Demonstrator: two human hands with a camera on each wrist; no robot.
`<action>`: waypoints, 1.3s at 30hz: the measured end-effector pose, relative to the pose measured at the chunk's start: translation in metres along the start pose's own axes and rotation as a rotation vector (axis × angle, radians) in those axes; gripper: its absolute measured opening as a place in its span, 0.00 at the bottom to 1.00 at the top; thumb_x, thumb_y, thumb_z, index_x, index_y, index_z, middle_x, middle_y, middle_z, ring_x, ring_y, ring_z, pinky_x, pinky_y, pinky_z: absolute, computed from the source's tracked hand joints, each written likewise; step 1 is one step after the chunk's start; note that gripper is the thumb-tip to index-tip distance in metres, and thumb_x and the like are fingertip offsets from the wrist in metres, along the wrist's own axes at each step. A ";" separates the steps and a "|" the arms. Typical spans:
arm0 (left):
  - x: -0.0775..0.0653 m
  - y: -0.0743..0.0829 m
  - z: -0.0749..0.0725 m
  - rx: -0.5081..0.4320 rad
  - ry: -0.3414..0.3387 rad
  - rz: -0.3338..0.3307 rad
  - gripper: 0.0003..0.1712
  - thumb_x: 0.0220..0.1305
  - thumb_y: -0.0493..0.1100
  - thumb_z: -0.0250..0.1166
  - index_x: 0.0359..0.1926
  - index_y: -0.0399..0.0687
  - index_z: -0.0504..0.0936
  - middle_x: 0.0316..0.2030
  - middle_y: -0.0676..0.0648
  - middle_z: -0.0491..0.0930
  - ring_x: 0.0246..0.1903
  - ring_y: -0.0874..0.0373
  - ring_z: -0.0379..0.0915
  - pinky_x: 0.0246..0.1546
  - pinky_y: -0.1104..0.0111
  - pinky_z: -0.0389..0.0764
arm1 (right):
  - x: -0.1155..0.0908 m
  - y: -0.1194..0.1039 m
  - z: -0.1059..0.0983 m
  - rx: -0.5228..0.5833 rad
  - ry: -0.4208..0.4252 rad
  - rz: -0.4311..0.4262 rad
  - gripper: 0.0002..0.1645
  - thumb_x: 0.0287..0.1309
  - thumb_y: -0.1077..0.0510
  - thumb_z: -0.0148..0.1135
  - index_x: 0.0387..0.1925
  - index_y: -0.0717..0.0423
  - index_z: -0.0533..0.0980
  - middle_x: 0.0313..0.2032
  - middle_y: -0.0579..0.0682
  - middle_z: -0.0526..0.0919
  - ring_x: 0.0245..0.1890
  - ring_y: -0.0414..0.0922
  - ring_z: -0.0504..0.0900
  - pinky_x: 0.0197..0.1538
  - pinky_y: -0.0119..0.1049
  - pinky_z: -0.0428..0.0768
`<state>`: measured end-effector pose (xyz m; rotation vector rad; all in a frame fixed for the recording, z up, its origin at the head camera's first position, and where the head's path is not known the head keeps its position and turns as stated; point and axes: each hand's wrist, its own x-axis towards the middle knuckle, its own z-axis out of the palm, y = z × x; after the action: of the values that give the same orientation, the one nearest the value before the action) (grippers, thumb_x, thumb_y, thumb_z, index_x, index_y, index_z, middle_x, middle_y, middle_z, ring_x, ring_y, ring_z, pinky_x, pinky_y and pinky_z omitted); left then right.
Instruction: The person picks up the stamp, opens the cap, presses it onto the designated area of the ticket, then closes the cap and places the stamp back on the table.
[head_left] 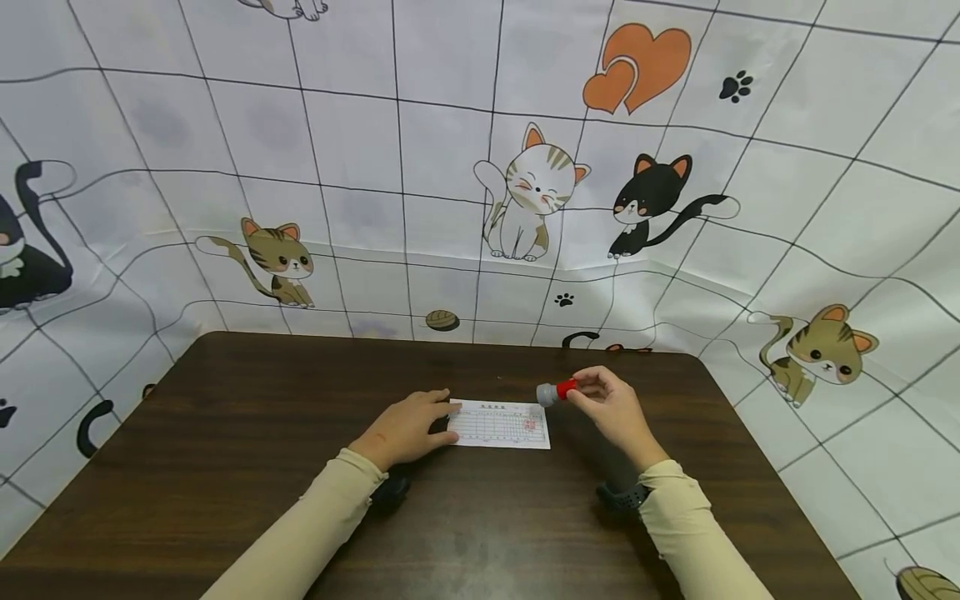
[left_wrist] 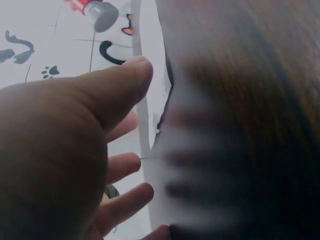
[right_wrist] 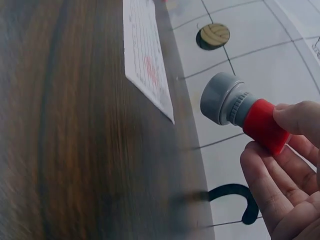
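Observation:
A small printed form [head_left: 491, 427] with a table of lines and a red stamp mark [head_left: 530, 424] lies on the dark wooden table. My left hand [head_left: 408, 429] rests at its left edge, thumb and fingers extended and spread apart. In the left wrist view, the thumb [left_wrist: 127, 77] lies over the paper's edge. Above the form's right end, my right hand [head_left: 611, 408] pinches a stamp [head_left: 557, 392] by its red handle between thumb and fingers. The stamp's grey head [right_wrist: 222, 100] points left, toward the paper, and is held tilted above the table.
The brown table [head_left: 300, 375] reaches back to a white sheet [head_left: 442, 217] with grid lines and cartoon cats, which hangs behind and at both sides. Dark bands [head_left: 622, 497] sit at both wrists, below light sleeves [head_left: 697, 525].

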<state>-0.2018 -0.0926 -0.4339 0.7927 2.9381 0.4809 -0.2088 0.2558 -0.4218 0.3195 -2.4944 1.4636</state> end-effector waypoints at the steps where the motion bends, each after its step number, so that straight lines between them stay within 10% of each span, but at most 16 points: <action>1: 0.000 0.000 0.001 -0.003 -0.006 -0.003 0.34 0.69 0.59 0.68 0.71 0.53 0.77 0.74 0.43 0.67 0.72 0.42 0.64 0.69 0.47 0.69 | 0.000 -0.004 -0.002 -0.016 -0.003 0.011 0.16 0.63 0.65 0.72 0.50 0.67 0.79 0.43 0.62 0.87 0.37 0.36 0.86 0.42 0.24 0.81; 18: -0.004 0.011 0.005 0.038 -0.012 0.045 0.30 0.69 0.55 0.69 0.66 0.45 0.81 0.69 0.40 0.74 0.70 0.40 0.68 0.69 0.48 0.70 | 0.027 0.031 -0.034 -0.226 0.065 0.056 0.16 0.65 0.57 0.71 0.50 0.61 0.82 0.43 0.58 0.88 0.41 0.48 0.88 0.38 0.28 0.79; 39: -0.007 0.015 0.004 0.026 -0.018 0.076 0.27 0.68 0.52 0.70 0.62 0.44 0.84 0.66 0.39 0.77 0.68 0.39 0.70 0.68 0.48 0.72 | 0.024 0.028 -0.010 -0.356 0.097 0.024 0.20 0.64 0.58 0.71 0.55 0.62 0.81 0.44 0.59 0.88 0.43 0.55 0.87 0.49 0.54 0.83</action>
<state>-0.1879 -0.0828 -0.4333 0.9096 2.9124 0.4389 -0.2393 0.2756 -0.4326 0.1487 -2.6202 0.9872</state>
